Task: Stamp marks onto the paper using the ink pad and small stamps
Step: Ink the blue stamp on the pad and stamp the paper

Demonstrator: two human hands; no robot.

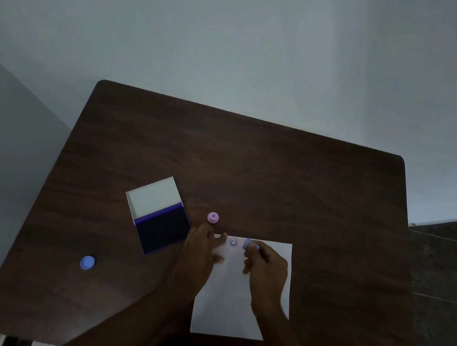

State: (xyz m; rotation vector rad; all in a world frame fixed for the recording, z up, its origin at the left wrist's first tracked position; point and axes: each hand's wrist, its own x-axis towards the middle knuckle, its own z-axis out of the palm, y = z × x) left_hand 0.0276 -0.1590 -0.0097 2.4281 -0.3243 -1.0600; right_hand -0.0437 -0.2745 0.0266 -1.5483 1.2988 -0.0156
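Observation:
A white sheet of paper (pixel 230 307) lies on the dark wooden table (pixel 280 181), with one purple smiley mark (pixel 233 242) near its top edge. My right hand (pixel 266 268) holds a small blue stamp (pixel 248 245) against the paper just right of that mark. My left hand (pixel 199 252) rests flat on the paper's top left corner, fingers spread. The ink pad (pixel 163 229) lies open to the left, its white lid (pixel 154 198) folded back. A pink stamp (pixel 213 217) stands just beyond my left hand.
A blue cap (pixel 87 262) lies alone near the table's left front. A pale wall stands behind the table, and dark floor tiles (pixel 451 268) show at the right.

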